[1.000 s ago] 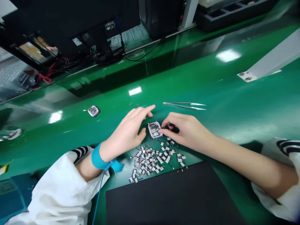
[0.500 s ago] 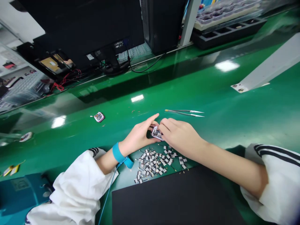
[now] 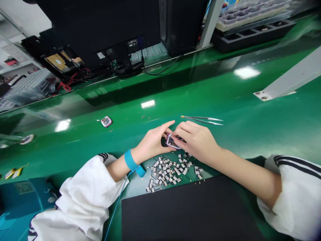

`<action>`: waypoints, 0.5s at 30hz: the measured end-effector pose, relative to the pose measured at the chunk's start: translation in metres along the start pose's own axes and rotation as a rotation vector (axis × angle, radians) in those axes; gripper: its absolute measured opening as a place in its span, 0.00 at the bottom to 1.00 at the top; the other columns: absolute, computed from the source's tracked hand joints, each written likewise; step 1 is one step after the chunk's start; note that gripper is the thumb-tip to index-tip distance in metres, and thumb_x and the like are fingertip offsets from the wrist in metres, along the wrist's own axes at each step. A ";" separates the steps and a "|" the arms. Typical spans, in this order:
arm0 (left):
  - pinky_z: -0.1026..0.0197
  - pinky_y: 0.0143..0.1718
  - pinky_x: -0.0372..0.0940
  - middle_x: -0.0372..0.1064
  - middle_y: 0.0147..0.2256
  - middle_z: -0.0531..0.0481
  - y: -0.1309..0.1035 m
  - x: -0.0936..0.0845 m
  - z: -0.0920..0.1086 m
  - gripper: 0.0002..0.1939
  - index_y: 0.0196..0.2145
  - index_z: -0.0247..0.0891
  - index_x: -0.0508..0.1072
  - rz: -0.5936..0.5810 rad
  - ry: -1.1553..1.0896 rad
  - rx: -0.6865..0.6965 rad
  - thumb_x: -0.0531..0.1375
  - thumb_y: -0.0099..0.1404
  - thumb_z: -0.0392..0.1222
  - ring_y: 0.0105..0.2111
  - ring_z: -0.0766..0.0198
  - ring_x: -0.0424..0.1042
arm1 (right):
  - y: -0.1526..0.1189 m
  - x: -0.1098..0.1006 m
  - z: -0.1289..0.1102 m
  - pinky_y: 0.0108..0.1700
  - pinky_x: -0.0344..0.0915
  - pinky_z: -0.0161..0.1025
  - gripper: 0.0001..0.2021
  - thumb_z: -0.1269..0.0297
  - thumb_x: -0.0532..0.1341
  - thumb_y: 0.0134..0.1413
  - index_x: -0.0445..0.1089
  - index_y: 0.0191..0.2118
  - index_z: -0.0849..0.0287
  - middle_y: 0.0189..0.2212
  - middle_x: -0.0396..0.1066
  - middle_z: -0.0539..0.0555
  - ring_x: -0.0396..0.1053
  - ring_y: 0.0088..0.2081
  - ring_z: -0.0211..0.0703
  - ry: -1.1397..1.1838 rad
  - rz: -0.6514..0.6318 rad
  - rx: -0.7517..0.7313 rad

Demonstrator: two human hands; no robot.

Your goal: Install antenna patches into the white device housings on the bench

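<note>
My left hand point(image 3: 154, 139) grips a small open watch case point(image 3: 173, 142) by its left side, between thumb and fingers. The case has a pale purple rim, and a circuit board shows inside. Over the right part of the case, my right hand point(image 3: 197, 139) is closed in a pinch, its thumb lying across the opening. Whatever is between those fingertips is hidden. Just below both hands lies a loose pile of small silver-and-black parts with short leads point(image 3: 167, 170). Tweezers point(image 3: 202, 119) rest on the green bench beyond my right hand.
A second open watch case point(image 3: 106, 121) lies to the left. A black mat point(image 3: 185, 211) is in front of me. A monitor point(image 3: 100, 26) and a computer tower point(image 3: 184, 25) stand behind. Black trays point(image 3: 253, 35) sit back right, near a slanted metal leg point(image 3: 288, 73). A blue wrist strap point(image 3: 130, 160) trails a cord.
The right fingers have lifted and shifted slightly, so more of the case's inside shows and the thumb now crosses it. The left hand keeps its hold. The whole view has shifted a little.
</note>
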State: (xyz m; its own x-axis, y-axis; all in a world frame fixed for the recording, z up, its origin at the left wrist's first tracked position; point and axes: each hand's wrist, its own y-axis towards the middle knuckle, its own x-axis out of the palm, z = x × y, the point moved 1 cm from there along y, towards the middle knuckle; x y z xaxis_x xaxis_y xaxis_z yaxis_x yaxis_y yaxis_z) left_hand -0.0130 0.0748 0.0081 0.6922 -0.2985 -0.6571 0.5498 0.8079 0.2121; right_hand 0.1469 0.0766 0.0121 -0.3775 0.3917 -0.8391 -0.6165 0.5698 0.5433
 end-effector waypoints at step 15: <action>0.59 0.40 0.66 0.67 0.36 0.50 -0.001 0.005 -0.002 0.32 0.50 0.37 0.56 0.114 0.025 -0.030 0.63 0.48 0.37 0.32 0.67 0.67 | -0.002 0.004 0.004 0.34 0.62 0.38 0.07 0.77 0.53 0.48 0.68 0.29 0.64 0.29 0.69 0.55 0.62 0.31 0.40 0.315 -0.014 0.112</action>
State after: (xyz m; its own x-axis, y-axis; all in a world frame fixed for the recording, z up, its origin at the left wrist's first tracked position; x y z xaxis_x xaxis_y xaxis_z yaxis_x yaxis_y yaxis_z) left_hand -0.0108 0.0734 0.0028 0.7371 -0.1916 -0.6480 0.4541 0.8506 0.2650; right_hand 0.1489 0.0799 0.0080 -0.5751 0.1508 -0.8041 -0.5500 0.6563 0.5165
